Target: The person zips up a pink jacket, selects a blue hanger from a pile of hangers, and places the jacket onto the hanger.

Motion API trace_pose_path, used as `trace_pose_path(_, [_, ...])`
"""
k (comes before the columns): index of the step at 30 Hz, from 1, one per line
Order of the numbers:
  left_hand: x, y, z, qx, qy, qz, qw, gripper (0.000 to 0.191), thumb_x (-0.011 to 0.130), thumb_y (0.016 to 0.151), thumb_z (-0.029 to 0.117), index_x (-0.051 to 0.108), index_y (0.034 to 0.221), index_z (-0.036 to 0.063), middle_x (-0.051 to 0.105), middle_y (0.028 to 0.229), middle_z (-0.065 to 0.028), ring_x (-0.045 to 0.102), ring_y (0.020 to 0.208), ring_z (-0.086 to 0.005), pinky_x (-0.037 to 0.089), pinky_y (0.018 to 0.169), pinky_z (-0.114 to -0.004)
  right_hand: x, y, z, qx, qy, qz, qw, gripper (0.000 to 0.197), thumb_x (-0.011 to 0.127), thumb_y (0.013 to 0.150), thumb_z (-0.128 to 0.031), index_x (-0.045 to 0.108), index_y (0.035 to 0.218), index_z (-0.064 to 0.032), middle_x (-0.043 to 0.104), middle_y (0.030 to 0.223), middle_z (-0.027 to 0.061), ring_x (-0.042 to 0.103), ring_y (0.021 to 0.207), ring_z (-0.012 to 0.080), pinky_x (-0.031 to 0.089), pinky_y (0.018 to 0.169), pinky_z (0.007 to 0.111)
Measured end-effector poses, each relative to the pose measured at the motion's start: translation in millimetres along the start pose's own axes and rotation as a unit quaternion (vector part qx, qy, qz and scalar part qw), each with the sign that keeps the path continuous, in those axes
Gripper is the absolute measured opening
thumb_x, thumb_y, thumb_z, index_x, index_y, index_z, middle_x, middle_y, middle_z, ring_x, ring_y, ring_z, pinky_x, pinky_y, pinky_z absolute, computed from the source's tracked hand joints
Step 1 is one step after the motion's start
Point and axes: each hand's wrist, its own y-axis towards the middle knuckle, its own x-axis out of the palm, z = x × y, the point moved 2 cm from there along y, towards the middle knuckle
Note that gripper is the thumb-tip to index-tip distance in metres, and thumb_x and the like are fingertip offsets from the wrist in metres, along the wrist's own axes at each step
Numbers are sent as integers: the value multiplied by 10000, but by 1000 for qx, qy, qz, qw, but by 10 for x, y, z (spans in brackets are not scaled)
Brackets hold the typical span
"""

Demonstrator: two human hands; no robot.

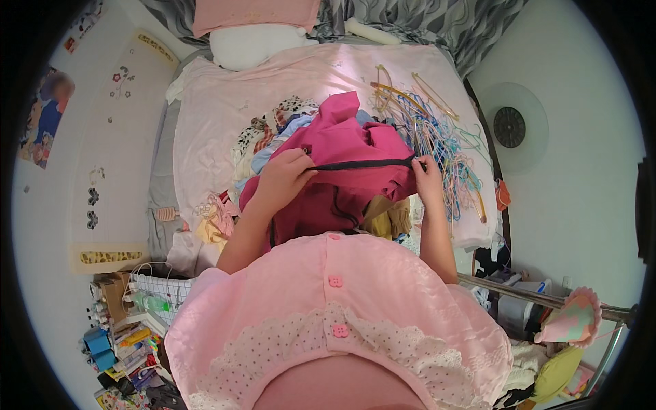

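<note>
A magenta fabric garment or bag (328, 205) with black zips is held up in front of me, over a heap of clothes. My left hand (288, 177) pinches one end of a black zip strip (359, 165). At the other end of that strip, my right hand (426, 177) grips the cloth between thumb and fingers. The strip runs nearly straight between the two hands. Behind the magenta cloth lie mixed clothes (287, 125), partly hidden by it. A brown garment (392, 215) shows beneath its lower right side.
Many tangled hangers (446, 159) lie on the bed's right side, on a pink sheet (215, 113). Pillows (256, 46) rest at the far end. A wire basket (164, 292) stands at lower left. A metal rail (528, 294) crosses at lower right, near a party hat (571, 320).
</note>
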Motion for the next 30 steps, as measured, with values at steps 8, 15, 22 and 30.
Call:
trace_pose_path(8, [-58,-165,-145,-18,-3,3,1000,105,636,726,82,557,770,29,519,747,-97,521,723,-281,419,631,-348,-86,55,544,170,230,-6,958,127,547,875,-140,509,880,-20,544,750,27,533,676,100,421,581,255])
trace_pose_path(15, [-2,-180,-304,-38,-38,-16,998,110,635,725,78,558,790,34,514,741,-101,510,719,-277,411,641,-348,88,17,626,194,323,-40,926,163,583,852,-148,489,936,-46,532,768,2,485,654,86,398,593,226])
trace_pose_path(22, [367,-95,-313,-36,42,-225,973,185,639,739,203,534,766,53,558,765,-114,552,769,-300,432,672,-397,73,44,186,47,219,15,975,373,695,745,-114,465,1028,-31,538,894,58,518,800,143,422,738,245])
trace_pose_path(30, [633,642,-646,64,23,-123,990,181,555,791,167,561,912,31,585,928,-151,559,892,-315,443,774,-401,150,-271,-485,-130,152,-191,961,300,602,757,35,469,1010,-54,542,880,52,513,867,129,398,793,253])
